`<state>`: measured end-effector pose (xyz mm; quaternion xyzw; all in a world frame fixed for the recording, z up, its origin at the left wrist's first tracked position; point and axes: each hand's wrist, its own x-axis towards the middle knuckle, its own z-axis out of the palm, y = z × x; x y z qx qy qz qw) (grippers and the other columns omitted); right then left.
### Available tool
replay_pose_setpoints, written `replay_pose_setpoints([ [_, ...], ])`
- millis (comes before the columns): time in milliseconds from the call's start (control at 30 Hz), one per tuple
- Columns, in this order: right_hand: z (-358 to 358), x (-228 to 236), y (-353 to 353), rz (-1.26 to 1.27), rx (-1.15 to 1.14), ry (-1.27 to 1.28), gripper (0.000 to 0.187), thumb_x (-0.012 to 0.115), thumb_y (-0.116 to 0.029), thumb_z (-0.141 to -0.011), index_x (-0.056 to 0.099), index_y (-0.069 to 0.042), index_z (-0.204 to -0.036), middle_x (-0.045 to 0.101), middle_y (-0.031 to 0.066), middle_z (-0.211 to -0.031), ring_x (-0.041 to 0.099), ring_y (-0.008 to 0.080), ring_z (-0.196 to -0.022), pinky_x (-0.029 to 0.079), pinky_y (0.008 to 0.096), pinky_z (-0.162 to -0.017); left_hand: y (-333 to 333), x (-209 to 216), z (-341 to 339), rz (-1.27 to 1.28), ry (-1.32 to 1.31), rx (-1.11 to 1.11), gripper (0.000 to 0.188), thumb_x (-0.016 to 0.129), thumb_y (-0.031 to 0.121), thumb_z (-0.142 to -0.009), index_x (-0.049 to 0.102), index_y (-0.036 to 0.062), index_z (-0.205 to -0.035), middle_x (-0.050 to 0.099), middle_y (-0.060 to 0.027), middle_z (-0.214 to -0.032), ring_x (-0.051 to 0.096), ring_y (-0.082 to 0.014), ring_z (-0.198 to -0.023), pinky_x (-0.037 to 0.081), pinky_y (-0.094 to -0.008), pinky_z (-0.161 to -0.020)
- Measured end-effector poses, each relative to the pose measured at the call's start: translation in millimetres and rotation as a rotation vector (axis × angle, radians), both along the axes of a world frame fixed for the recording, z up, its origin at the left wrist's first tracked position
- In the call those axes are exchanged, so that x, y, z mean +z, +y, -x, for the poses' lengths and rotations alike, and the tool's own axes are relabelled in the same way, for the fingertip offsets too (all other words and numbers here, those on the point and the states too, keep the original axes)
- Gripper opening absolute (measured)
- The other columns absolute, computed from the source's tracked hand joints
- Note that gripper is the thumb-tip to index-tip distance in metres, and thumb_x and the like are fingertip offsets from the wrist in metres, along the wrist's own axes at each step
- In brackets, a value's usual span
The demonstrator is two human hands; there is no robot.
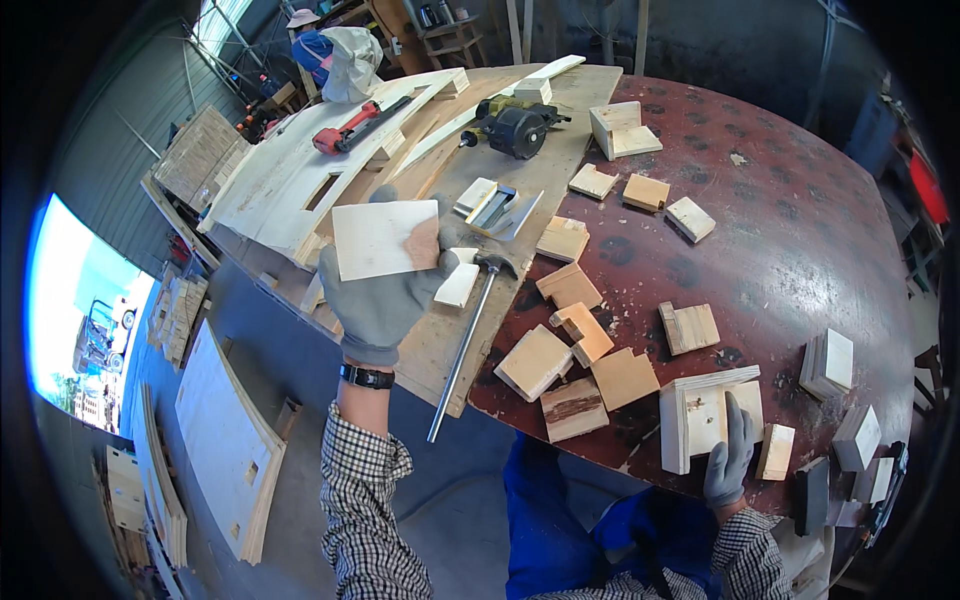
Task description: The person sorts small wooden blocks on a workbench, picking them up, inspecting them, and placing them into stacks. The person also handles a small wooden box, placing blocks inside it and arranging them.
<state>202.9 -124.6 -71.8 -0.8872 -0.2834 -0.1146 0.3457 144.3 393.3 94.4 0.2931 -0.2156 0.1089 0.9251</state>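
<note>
Your left hand (378, 295) grips a plywood square (385, 239), hiding its lower edge; your right hand (728, 455) lies flat on a wooden box (700, 412) at the worktop's (800, 240) near edge.

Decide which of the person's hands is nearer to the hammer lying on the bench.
Left. The left hand, holding a square plywood piece, is just beside the hammer. The right hand rests on a wooden block assembly, far to the hammer's right.

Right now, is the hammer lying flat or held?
Lying flat: the hammer rests on the plywood sheet, its handle overhanging the edge; neither hand grips it.
</note>
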Motion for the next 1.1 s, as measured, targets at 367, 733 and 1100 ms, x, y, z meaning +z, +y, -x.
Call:
replay_pose_setpoints([
  [367,-0.3,-5.6,4.6,-0.275,0.055,0.055,0.066,0.025,-0.043,-0.114,0.049,0.004,-0.155,0.061,0.0253,-0.137,0.058,0.0408,-0.121,0.043,0.0479,-0.109,-295.5,-60.6,38.1,-1.654,-0.274,0.901,0.072,0.084,0.036,-0.082,0.061,0.0169,-0.147,0.047,-0.0207,-0.157,0.050,-0.0405,-0.143,0.046,-0.0540,-0.115],
  [733,-3.2,-8.0,2.1,-0.318,0.065,0.086,0.070,0.021,-0.047,-0.115,0.055,0.002,-0.150,0.063,0.0239,-0.133,0.061,0.0385,-0.120,0.046,0.0456,-0.109,-318.9,-100.5,2.8,-1.777,-0.310,0.804,0.069,0.078,0.039,-0.088,0.057,0.0113,-0.147,0.048,-0.0191,-0.156,0.046,-0.0417,-0.144,0.040,-0.0559,-0.118],
  [1100,-1.3,1.3,3.1,-0.412,0.098,0.157,0.076,0.022,-0.053,-0.114,0.054,0.005,-0.151,0.060,0.0255,-0.144,0.059,0.0393,-0.131,0.042,0.0465,-0.115,-328.7,-101.2,-3.7,-1.825,-0.233,0.641,0.067,0.077,0.038,-0.088,0.056,0.0091,-0.145,0.049,-0.0165,-0.152,0.043,-0.0412,-0.145,0.034,-0.0559,-0.123],
])
